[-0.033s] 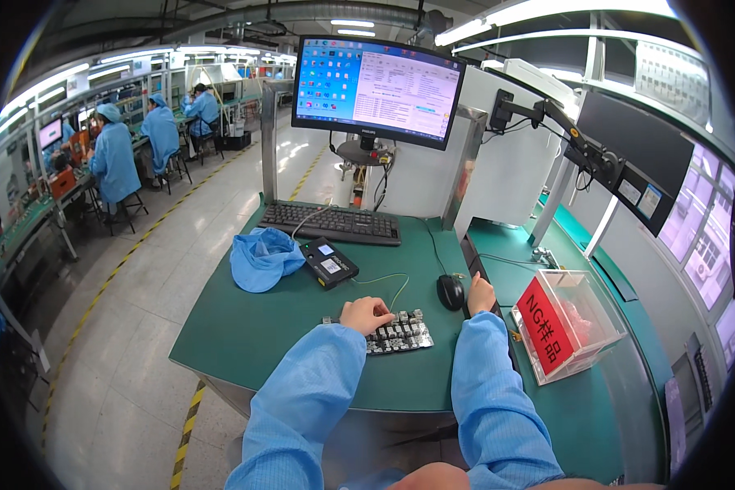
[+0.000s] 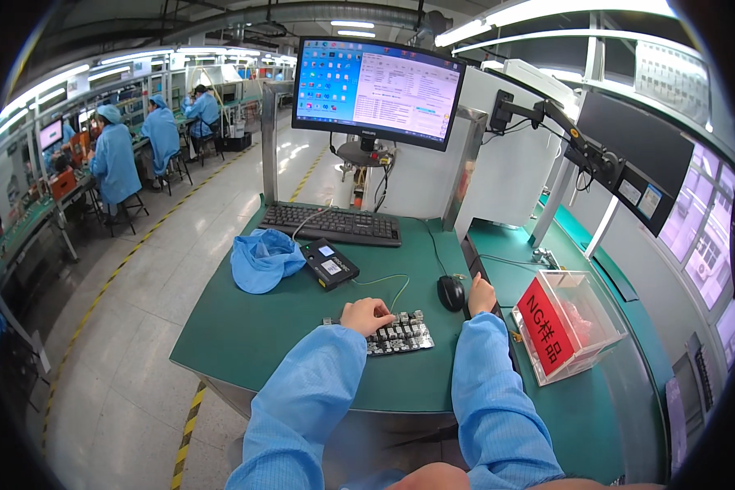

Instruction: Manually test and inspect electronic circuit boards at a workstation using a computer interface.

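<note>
My left hand (image 2: 366,316) lies over the left part of a panel of small circuit boards (image 2: 408,333), fingers bent and pressed together at its upper edge. What they pinch, if anything, is hidden. A thin yellow-green wire (image 2: 407,286) runs from a black box with a small lit display (image 2: 331,263) down to the panel near those fingertips. Curled into a loose fist, my right hand (image 2: 482,294) rests just right of a black mouse (image 2: 450,292), apart from it, and nothing shows in it.
Behind are a black keyboard (image 2: 331,224), a blue cloth cap (image 2: 263,260) and a lit monitor (image 2: 377,91). A clear box with a red label (image 2: 545,327) stands on the right. People in blue coats (image 2: 113,163) sit at benches far left.
</note>
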### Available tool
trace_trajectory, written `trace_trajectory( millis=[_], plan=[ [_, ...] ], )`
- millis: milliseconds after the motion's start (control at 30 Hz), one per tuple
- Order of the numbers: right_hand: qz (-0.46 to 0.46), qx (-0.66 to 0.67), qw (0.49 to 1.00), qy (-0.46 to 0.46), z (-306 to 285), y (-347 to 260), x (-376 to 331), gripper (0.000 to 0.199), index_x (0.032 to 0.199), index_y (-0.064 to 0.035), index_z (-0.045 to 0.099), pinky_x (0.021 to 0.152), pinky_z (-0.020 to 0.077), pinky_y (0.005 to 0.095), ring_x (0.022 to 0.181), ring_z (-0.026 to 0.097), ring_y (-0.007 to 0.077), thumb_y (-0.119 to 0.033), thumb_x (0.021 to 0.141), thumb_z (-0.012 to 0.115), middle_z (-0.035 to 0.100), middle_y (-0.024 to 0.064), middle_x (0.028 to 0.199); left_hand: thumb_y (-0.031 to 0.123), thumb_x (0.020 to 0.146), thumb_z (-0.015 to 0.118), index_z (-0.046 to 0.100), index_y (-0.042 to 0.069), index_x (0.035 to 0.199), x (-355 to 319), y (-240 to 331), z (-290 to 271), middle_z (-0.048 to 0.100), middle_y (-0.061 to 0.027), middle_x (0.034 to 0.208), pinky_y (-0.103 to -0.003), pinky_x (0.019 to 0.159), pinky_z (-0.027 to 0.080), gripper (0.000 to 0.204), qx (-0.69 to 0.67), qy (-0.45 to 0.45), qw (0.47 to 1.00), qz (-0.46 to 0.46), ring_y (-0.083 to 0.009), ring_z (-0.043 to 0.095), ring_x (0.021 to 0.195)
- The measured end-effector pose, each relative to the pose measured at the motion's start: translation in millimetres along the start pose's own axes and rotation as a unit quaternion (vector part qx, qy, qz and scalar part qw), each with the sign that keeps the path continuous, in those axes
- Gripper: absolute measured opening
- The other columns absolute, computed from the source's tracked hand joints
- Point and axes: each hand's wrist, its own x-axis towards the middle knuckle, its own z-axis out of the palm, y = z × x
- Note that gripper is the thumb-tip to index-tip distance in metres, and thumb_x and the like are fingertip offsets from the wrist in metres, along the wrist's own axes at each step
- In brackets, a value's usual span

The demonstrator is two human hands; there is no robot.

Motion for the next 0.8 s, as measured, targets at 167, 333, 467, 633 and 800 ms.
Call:
trace_trajectory(
  millis=[167, 333, 467, 633, 800],
  plan=[
    [0.037, 0.014, 0.999, 0.0, -7.2, -0.1, 0.6, 0.055, 0.07, -0.0029, 0.063, 0.067, 0.0477, 0.0511, 0.074, 0.06, 0.0427, -0.042, 0.096, 0.034, 0.063, 0.0213, 0.077, 0.042, 0.074, 0.069, 0.068, 0.013, 0.078, 0.0, 2.6, -0.8, 0.066, -0.0015, 0.079, -0.032, 0.073, 0.043, 0.029, -0.008, -0.004, 1.0, -0.004, -0.0171, 0.063, 0.077],
    [0.047, -0.004, 0.999, -0.022, -9.3, 1.4, -1.1, 0.052, 0.075, -0.0033, 0.065, 0.069, 0.0478, 0.0512, 0.078, 0.06, 0.0422, -0.042, 0.095, 0.035, 0.064, 0.0208, 0.081, 0.041, 0.074, 0.069, 0.067, 0.013, 0.078, -0.9, 3.5, -0.2, 0.066, -0.0014, 0.079, -0.032, 0.074, 0.042, 0.029, -0.023, -0.004, 1.0, -0.005, -0.017, 0.063, 0.077],
    [0.087, -0.023, 0.995, -0.04, -14.6, 0.4, -1.9, 0.045, 0.08, -0.0039, 0.067, 0.071, 0.0494, 0.0499, 0.081, 0.062, 0.0403, -0.038, 0.093, 0.04, 0.066, 0.0197, 0.083, 0.041, 0.074, 0.069, 0.068, 0.013, 0.078, -1.2, 5.1, -2.2, 0.066, -0.0017, 0.08, -0.032, 0.075, 0.041, 0.028, -0.016, -0.008, 1.0, -0.007, -0.0171, 0.063, 0.078],
    [0.097, -0.092, 0.984, -0.118, -11.3, 3.8, -1.5, 0.039, 0.084, -0.0035, 0.069, 0.077, 0.0511, 0.0469, 0.088, 0.064, 0.0373, -0.033, 0.091, 0.044, 0.067, 0.0199, 0.088, 0.041, 0.074, 0.069, 0.068, 0.014, 0.079, 0.3, 2.8, -2.7, 0.066, -0.002, 0.081, -0.031, 0.075, 0.041, 0.028, -0.006, -0.013, 1.0, -0.013, -0.0174, 0.063, 0.078],
    [0.104, -0.133, 0.978, -0.119, -1.6, 10.5, -0.7, 0.035, 0.081, -0.0067, 0.07, 0.071, 0.0535, 0.042, 0.085, 0.067, 0.0318, -0.03, 0.09, 0.045, 0.069, 0.0146, 0.088, 0.042, 0.074, 0.068, 0.068, 0.013, 0.08, -1.0, 3.2, -3.5, 0.067, -0.0025, 0.081, -0.032, 0.075, 0.043, 0.029, -0.005, -0.006, 1.0, -0.003, -0.018, 0.063, 0.078]
  ],
)
